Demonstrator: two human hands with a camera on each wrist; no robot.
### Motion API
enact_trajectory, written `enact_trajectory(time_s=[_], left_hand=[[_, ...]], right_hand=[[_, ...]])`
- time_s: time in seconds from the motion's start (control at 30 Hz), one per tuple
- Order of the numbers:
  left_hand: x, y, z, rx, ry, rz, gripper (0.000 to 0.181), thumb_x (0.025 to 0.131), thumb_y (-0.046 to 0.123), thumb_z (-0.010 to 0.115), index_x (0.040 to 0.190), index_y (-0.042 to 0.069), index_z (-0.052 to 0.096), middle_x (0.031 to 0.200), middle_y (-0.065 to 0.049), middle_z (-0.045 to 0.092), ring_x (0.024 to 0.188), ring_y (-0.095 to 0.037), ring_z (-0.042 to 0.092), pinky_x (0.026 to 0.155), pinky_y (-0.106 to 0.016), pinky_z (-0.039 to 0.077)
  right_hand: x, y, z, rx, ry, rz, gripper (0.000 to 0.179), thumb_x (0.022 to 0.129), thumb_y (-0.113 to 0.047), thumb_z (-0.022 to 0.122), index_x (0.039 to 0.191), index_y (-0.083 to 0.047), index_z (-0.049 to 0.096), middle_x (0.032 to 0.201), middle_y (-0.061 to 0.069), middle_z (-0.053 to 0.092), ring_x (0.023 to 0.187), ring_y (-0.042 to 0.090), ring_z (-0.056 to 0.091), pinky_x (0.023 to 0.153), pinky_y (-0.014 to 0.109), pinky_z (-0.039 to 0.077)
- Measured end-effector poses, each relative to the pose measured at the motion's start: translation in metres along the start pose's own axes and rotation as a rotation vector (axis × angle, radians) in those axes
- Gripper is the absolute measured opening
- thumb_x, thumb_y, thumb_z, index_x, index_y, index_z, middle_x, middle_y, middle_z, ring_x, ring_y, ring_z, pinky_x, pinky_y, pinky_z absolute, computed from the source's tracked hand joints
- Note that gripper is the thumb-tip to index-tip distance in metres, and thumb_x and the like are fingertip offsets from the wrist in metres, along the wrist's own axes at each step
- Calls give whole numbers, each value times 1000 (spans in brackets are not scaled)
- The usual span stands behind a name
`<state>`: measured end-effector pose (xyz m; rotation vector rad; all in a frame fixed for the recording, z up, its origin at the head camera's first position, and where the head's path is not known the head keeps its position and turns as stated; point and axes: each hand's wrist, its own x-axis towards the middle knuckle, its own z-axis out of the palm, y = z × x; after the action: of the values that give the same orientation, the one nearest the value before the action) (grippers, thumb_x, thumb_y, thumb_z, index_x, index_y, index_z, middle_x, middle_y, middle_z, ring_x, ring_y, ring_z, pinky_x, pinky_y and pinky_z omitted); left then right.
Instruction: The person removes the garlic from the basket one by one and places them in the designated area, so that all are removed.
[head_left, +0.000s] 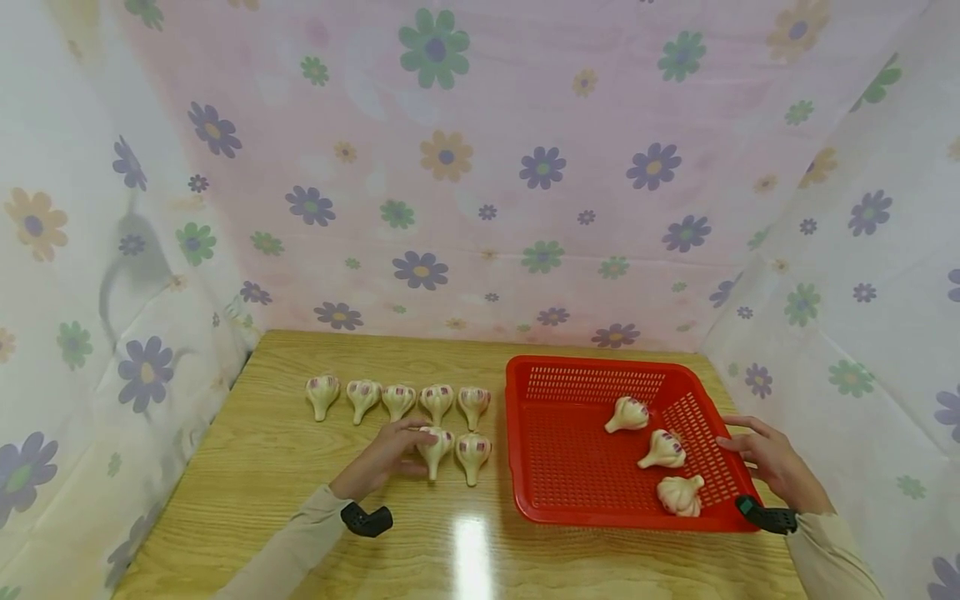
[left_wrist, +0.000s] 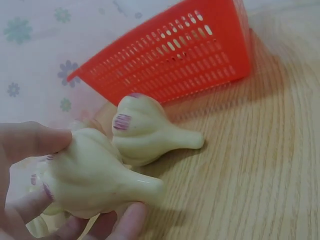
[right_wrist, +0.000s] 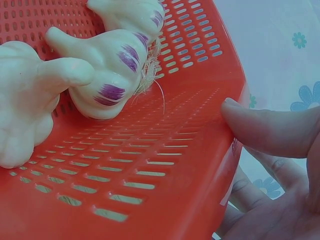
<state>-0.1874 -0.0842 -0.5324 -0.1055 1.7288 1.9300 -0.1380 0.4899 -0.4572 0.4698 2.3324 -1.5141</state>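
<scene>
My left hand (head_left: 390, 452) grips a cream garlic bulb (head_left: 434, 447) with purple marks, its stem pointing toward me. In the left wrist view the thumb and fingers curl round this bulb, and a second garlic bulb (left_wrist: 145, 131) lies just beyond it on the table. On the other side, my right hand (head_left: 774, 460) holds the right rim of a red plastic basket (head_left: 555, 454). The right wrist view shows the thumb (right_wrist: 270, 127) over the rim and the other fingers outside the wall. Inside the basket lie three garlic bulbs, one of them (head_left: 663, 450) in the middle.
Behind the left hand, several garlic bulbs form a row, with one (head_left: 399, 402) at its middle. Another bulb (head_left: 473, 452) sits between the held one and the basket. The wooden table (head_left: 262, 467) meets flowered cloth (head_left: 487, 250) at the back and sides.
</scene>
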Motion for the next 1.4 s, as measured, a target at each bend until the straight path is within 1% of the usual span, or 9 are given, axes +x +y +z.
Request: enact_trajectory(time_s=[0.13, 0.3, 0.53, 0.7, 0.83, 1.03, 1.17, 1.27, 1.4], left_hand=[[0, -4, 0, -2, -2, -8, 63, 86, 19, 68, 138, -4, 40, 123, -20, 50, 88, -23, 60, 76, -44, 54], [0, -9, -1, 25, -13, 10, 58, 88, 21, 67, 136, -4, 44, 117, -14, 54, 83, -20, 58, 79, -43, 52], [0, -9, 1, 45, 21, 45, 56, 88, 21, 67, 133, -5, 47, 121, -14, 55, 89, -19, 59, 78, -40, 50], [0, -10, -2, 96, 28, 57, 60, 86, 26, 69, 133, -4, 48, 121, -12, 57, 88, -16, 59, 76, -37, 51], [-1, -10, -3, 102, 40, 76, 59, 86, 25, 69, 132, -6, 48, 120, -13, 56, 87, -18, 58, 74, -37, 50], [-3, -9, -3, 131, 88, 122, 56, 86, 22, 68, 130, -6, 49, 125, -21, 48, 97, -24, 56, 76, -37, 50], [-2, -7, -4, 192, 135, 100, 56, 84, 23, 69, 133, 1, 50, 127, -18, 46, 104, -24, 54, 82, -38, 49], [-2, -3, -3, 225, 154, 84, 57, 84, 23, 69, 133, 3, 51, 129, -18, 46, 108, -26, 53, 83, -40, 48], [-6, 1, 1, 239, 165, 104, 57, 82, 19, 71, 131, 0, 52, 129, -23, 45, 111, -32, 50, 78, -40, 49]], right_hand=[[0, 0, 0, 2, 0, -2, 69, 94, -27, 59, 142, 8, 21, 104, -1, 60, 89, 21, 61, 79, 43, 53], [0, 1, 1, 0, -2, -5, 69, 94, -27, 58, 141, 7, 22, 104, 0, 60, 90, 23, 62, 79, 43, 53], [-1, -1, 1, -6, 3, 5, 70, 94, -28, 59, 141, 7, 22, 104, 0, 60, 89, 21, 61, 80, 43, 52], [-2, -1, 1, 1, -1, -1, 70, 95, -28, 58, 141, 7, 21, 102, -2, 60, 89, 21, 61, 80, 43, 52], [-2, -1, 1, 8, -2, -3, 69, 95, -27, 58, 141, 7, 22, 101, -2, 60, 89, 21, 61, 79, 42, 53], [-2, 1, 2, 21, -1, 1, 65, 94, -27, 60, 139, 6, 27, 101, -3, 60, 88, 20, 61, 79, 42, 53], [-2, 2, 4, 35, 2, -14, 61, 94, -26, 60, 138, 4, 31, 100, -5, 59, 89, 22, 62, 79, 41, 53], [-1, 2, 3, 51, 5, -27, 55, 93, -25, 60, 136, 0, 37, 98, -8, 59, 89, 21, 63, 78, 40, 53], [-1, 2, 2, 66, 11, -22, 49, 93, -25, 61, 134, -6, 42, 95, -10, 59, 87, 17, 64, 76, 39, 54]])
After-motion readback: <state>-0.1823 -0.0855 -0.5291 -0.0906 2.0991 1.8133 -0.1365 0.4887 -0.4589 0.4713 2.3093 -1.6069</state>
